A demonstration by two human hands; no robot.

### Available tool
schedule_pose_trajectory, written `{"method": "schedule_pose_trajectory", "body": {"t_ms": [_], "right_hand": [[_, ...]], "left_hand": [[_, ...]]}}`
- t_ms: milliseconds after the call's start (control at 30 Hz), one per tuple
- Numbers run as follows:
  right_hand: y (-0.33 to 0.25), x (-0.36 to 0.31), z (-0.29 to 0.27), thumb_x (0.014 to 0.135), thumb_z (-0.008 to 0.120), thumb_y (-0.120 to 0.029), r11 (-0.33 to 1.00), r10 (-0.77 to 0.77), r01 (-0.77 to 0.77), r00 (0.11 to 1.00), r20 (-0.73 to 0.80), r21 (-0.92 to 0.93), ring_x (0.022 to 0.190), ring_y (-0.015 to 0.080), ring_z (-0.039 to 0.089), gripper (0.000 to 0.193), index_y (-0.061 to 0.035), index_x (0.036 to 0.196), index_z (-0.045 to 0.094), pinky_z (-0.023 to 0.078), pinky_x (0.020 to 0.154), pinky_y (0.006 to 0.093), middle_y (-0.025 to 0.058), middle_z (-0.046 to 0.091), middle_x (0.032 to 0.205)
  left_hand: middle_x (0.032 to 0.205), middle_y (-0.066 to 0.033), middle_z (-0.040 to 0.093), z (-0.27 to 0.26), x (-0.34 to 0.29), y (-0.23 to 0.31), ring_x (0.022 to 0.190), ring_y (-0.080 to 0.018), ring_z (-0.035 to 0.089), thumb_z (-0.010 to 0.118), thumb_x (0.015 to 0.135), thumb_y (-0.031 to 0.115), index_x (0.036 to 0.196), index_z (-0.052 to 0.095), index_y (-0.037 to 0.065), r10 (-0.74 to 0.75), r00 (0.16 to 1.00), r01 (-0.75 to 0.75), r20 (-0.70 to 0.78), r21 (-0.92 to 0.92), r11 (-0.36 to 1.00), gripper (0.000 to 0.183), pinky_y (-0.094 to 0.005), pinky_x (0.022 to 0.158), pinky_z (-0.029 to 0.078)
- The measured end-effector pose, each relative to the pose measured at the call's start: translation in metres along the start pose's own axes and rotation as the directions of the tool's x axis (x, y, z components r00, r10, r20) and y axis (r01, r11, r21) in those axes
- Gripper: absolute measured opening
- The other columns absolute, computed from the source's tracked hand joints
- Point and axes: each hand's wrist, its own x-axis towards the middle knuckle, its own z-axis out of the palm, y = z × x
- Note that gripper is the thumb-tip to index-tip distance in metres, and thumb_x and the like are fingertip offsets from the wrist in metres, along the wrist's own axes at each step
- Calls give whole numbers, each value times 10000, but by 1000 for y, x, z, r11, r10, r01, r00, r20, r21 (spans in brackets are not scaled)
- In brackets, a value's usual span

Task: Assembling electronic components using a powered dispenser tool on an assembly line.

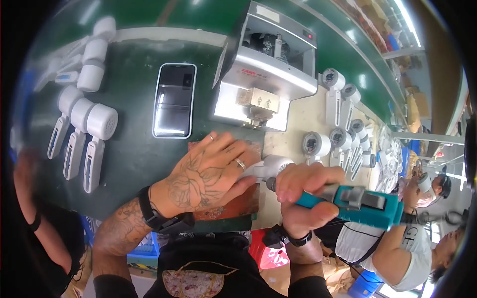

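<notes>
My left hand (213, 174) is closed round the handle of a white hair-dryer-shaped unit and presses it down over a reddish-brown mat (228, 203). The unit's round head (276, 163) sticks out past my fingers, toward my right hand. My right hand (308, 196) grips a teal electric screwdriver (367, 204), held almost level. Its dark nose (271, 184) is right beside the unit's head; whether the bit touches it I cannot tell. The handle is mostly hidden under my left hand.
A grey screw feeder (278, 74) stands at the back. A phone (174, 102) lies left of it. Several white units (102, 121) rest at left, with more open-ended ones (315, 144) at right. A person (382, 243) sits at right; another person's arm (47, 228) is at left.
</notes>
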Motion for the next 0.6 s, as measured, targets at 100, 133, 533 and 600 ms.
{"method": "schedule_pose_trajectory", "body": {"t_ms": [100,133,533,600], "right_hand": [[3,-2,3,839,594,-662,992,-65,68,997,-36,110,450,121,386,596,-105,884,386,328,415,259,4,410,601],[0,-3,3,839,587,-668,993,-61,64,998,-34,95,452,121,390,598,-105,876,388,329,414,258,5,414,602],[-45,-17,-3,919,579,-564,935,-185,231,965,-186,269,455,67,375,487,-95,886,453,305,422,213,-28,409,595],[-62,-26,-14,905,604,-560,907,-255,323,931,-260,270,457,69,368,489,-99,882,443,297,425,208,-29,398,602]], "left_hand": [[1063,-71,569,2,4,4,1009,-245,524,684,824,210,1082,624,45,60,993,-59,-106,21,998,312,-387,857,431],[1167,-16,590,3,4,3,980,-227,527,721,796,261,1160,627,79,53,996,-51,-75,34,998,418,-387,858,449],[1125,-74,588,-7,-38,27,1024,-227,572,654,818,192,1121,628,79,229,971,-209,-65,231,950,324,-351,841,452],[1044,-80,638,-24,-57,26,1031,-216,620,665,826,182,1125,637,89,135,973,-103,-189,171,980,314,-367,780,487]]}}
